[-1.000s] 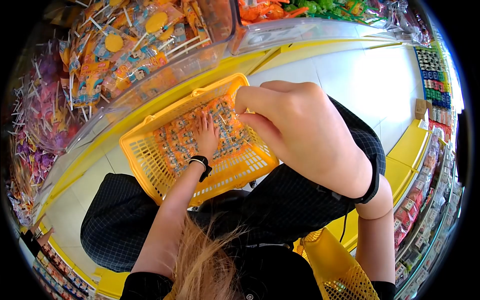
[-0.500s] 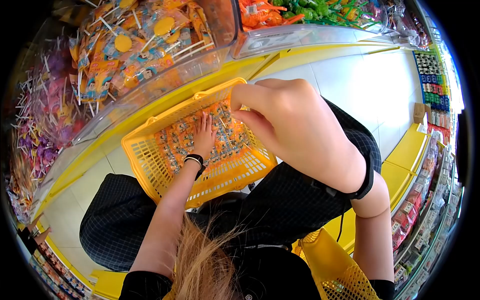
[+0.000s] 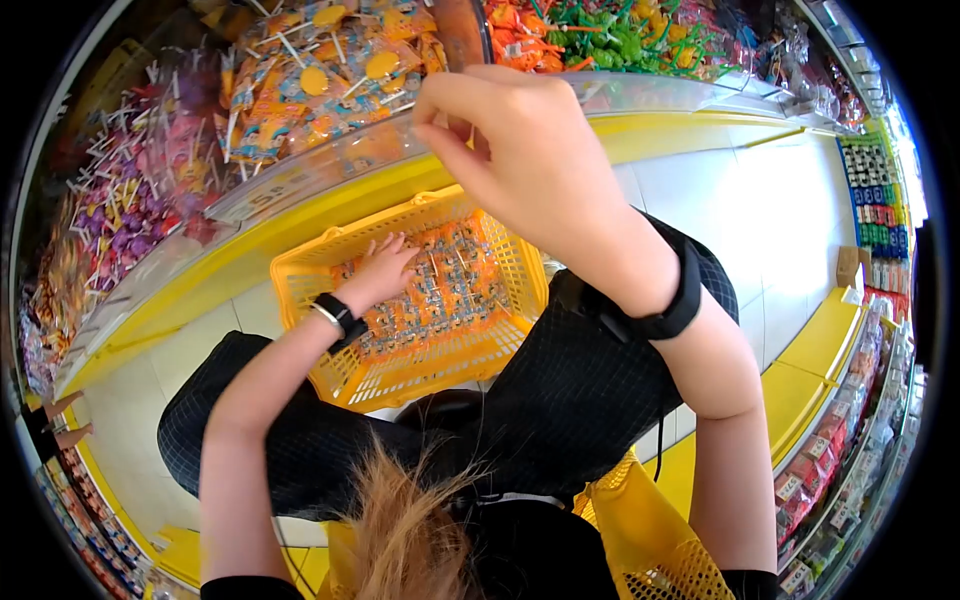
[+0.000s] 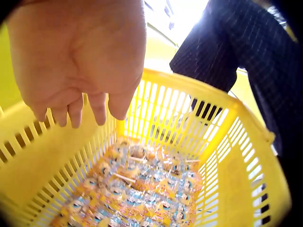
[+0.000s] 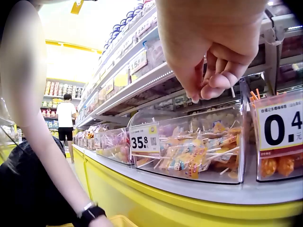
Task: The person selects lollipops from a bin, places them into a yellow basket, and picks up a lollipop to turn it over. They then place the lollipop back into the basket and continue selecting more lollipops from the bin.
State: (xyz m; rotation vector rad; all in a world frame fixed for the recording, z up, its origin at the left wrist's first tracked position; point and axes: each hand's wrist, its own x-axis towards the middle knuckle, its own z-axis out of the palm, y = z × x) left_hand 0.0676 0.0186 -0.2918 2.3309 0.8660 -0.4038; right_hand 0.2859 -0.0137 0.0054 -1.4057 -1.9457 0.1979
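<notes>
My left hand (image 3: 378, 275) is over the yellow shopping basket (image 3: 405, 388), its fingers extended above the candy. In the left wrist view the palm (image 4: 78, 56) faces the camera, fingertips pointing down near the basket wall. Orange-and-blue wrapped lollipops (image 3: 450, 285) lie packed side by side across the basket bottom, a few white sticks showing. My right hand (image 3: 525, 140) is raised at the front of the clear candy bin, fingers curled in toward the thumb. In the right wrist view these curled fingers (image 5: 218, 80) hang above orange-wrapped lollipops (image 5: 194, 151), nothing visible between them.
Bins of purple lollipops (image 3: 125, 215) and orange and green candies (image 3: 610, 45) flank the lollipop bin (image 3: 330, 75). Price cards, one reading 35.8 (image 5: 145, 140), hang on the bin fronts. Shelves (image 3: 840, 440) run along the right. A person (image 5: 66, 118) stands down the aisle.
My right hand has moved from over the basket up and forward to the candy bin. My left hand has come off the lollipops, back toward the basket's left side. The head view has shifted.
</notes>
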